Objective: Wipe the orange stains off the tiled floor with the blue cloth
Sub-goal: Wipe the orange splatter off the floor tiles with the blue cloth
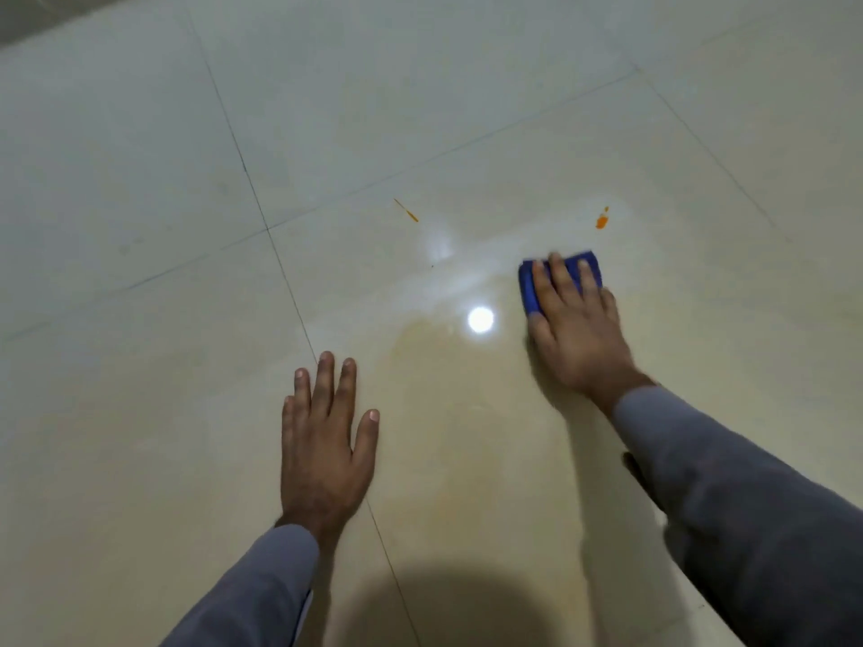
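Pressing the blue cloth flat to the tiled floor, the right hand lies over it with fingers stretched out straight, so its grip is not curled round anything; it simply bears down on the folded pad. The left hand rests palm-down on the floor nearer the body, fingers spread and holding nothing, apparently as a prop for the person's weight.

The cloth sits just below the orange blob, close to it but not yet on it. The thin orange streak lies well to the left, across a bright reflection. To do this step well, I would judge it best to keep the palm's weight over the pad and push forward so that the leading edge sweeps fully over the blob, then draw back in overlapping strokes rather than dabbing. The tile around the cloth looks faintly yellowed and wet, so a smear may spread; turning to a clean face of the cloth before crossing to the streak should help.

Counted: one cloth, two hands, two grey sleeves, and two orange marks still visible, the blob having a small droplet just above it. Two glints of light show on the glossy tile.
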